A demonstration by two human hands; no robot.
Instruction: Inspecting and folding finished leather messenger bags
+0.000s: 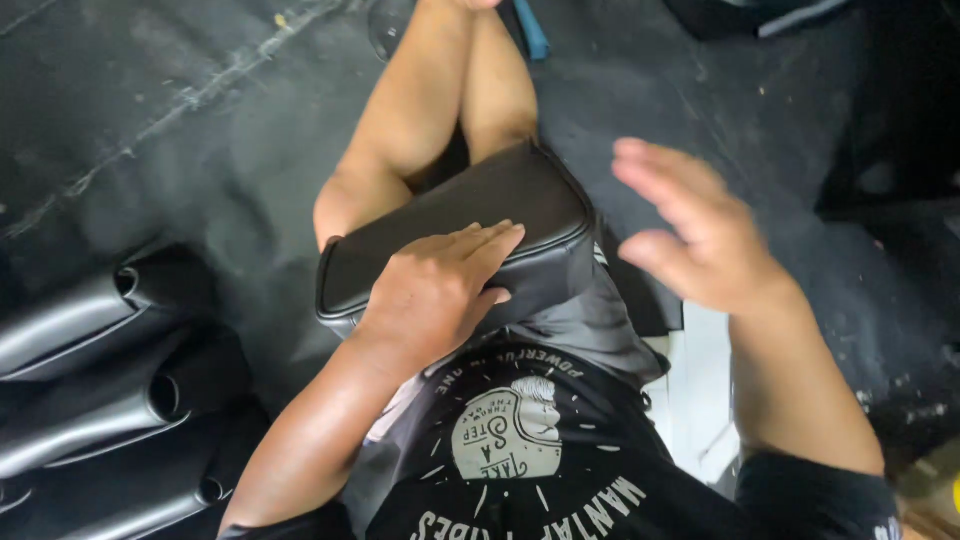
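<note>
A black padded leather cushion [470, 215] with a piped edge rests across my lap, over my bent knee. My left hand [435, 290] lies flat on its near side, fingers together and pressing down on the top face. My right hand [695, 225] hovers in the air to the right of the cushion, fingers spread and slightly blurred, holding nothing and not touching it. I sit on the dark floor in a black printed shirt and grey shorts.
Several rolled black leather or vinyl pieces [100, 390] are stacked at the lower left. A dark stained floor [190, 120] spreads around me. A white surface [700, 390] shows beneath my right arm, and a blue object [532, 30] lies near the top edge.
</note>
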